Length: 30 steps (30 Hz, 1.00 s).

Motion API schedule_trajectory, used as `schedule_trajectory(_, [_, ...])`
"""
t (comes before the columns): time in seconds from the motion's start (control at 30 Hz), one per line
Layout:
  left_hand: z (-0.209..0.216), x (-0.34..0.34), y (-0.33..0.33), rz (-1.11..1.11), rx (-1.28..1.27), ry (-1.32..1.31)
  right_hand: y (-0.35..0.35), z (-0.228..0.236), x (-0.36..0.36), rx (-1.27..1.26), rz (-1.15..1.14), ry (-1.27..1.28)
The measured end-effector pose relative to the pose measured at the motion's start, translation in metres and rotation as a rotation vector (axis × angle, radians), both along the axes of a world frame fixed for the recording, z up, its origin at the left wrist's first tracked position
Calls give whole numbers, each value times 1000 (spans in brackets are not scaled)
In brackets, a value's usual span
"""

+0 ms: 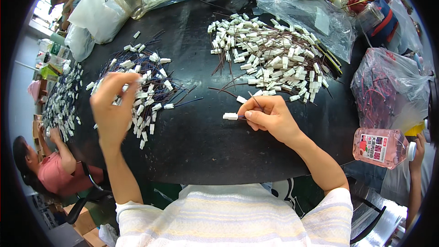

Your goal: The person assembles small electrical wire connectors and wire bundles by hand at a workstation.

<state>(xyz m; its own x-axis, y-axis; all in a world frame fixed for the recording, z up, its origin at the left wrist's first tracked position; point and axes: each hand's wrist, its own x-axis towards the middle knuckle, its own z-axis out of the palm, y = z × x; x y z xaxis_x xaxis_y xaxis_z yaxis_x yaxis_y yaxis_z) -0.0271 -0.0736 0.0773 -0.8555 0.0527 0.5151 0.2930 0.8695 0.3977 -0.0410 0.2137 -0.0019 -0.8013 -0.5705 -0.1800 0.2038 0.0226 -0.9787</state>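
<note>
Near the middle of the black table, my right hand (267, 116) pinches the short dark wires of a white plastic connector (230, 116). Its housing sticks out to the left of my fingertips, and a wire end rises above my index finger. My left hand (114, 107) is raised over the left pile of wired connectors (145, 96), its fingers bent and smeared by motion. Whether it holds anything does not show. White connectors with blue and dark wires make up that pile. A larger pile of white connectors with brownish wires (274, 50) lies beyond my right hand.
More connectors (64, 100) lie along the table's left side, where a person in a pink shirt (57, 174) sits. Clear plastic bags (315, 18) crowd the far edge. At right are a bag of red wires (379, 91) and a pink drink bottle (382, 148), near another person's arm (415, 174).
</note>
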Motion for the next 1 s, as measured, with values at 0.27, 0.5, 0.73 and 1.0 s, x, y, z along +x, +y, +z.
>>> schedule_trajectory(0.27, [-33,19,73,-563,140,-224,-14,7,13,-83,-24,-121])
schedule_trajectory(0.5, [-26,-1,37,-221,-356,-126,9,11,-8,32,-284,125])
schedule_trajectory(0.73, [-77,-26,101,-698,-180,-76,9,6,-9,-32,-267,108])
schedule_trajectory(1.0, [-75,-23,92,-364,937,-574,3,6,1,73,-258,234])
